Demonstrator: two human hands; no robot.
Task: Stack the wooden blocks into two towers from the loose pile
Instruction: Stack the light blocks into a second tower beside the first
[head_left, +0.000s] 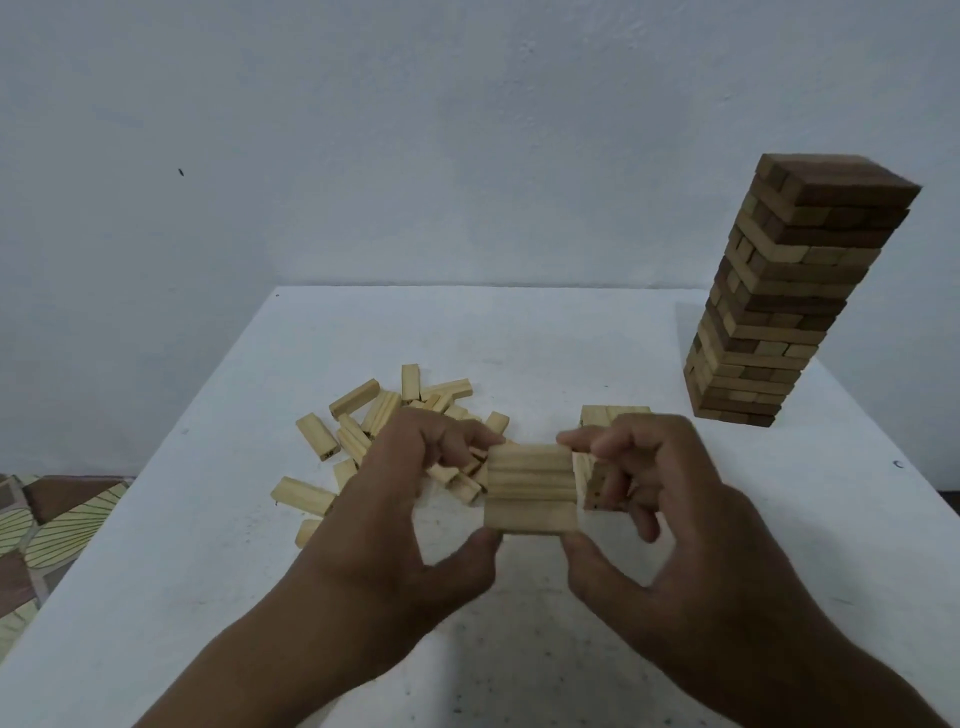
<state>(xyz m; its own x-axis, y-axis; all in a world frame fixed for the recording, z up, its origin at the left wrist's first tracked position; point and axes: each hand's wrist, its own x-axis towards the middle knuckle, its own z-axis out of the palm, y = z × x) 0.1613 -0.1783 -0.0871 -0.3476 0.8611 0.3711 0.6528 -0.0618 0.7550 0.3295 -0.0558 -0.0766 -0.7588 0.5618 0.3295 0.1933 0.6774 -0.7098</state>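
Both hands hold a flat row of three pale wooden blocks above the white table. My left hand pinches its left end between fingers and thumb; my right hand pinches its right end. A loose pile of pale blocks lies behind and left of my left hand. Partly hidden behind my right hand, a low stack of pale blocks sits on the table. A tall tower of mixed dark and pale blocks stands at the far right.
The table's left edge runs diagonally down to the lower left, with a patterned floor mat beyond it. A plain wall rises behind the table's far edge. The tall tower stands close to the right edge.
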